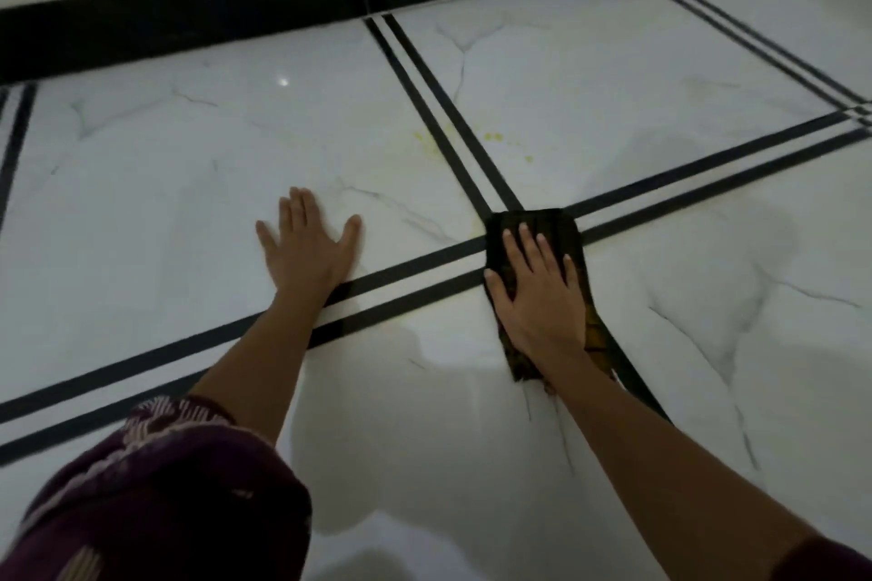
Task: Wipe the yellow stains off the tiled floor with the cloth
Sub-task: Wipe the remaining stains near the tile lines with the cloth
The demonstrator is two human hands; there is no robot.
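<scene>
A dark folded cloth (552, 226) lies on the white marble-look tiled floor (188, 165), over the crossing of the black double lines. My right hand (533, 293) presses flat on the cloth, fingers spread, pointing away from me. Beyond the cloth, yellow stains (427, 142) speckle the tile left of the black lines, and smaller yellow spots (493, 137) lie right of them. My left hand (309, 245) rests flat on the bare tile to the left, fingers apart, holding nothing.
A black skirting board (236, 9) runs along the white wall at the far edge of the floor. My knee in dark patterned fabric (155, 500) sits at the bottom left. Damp-looking sheen patches show on the tiles around the cloth.
</scene>
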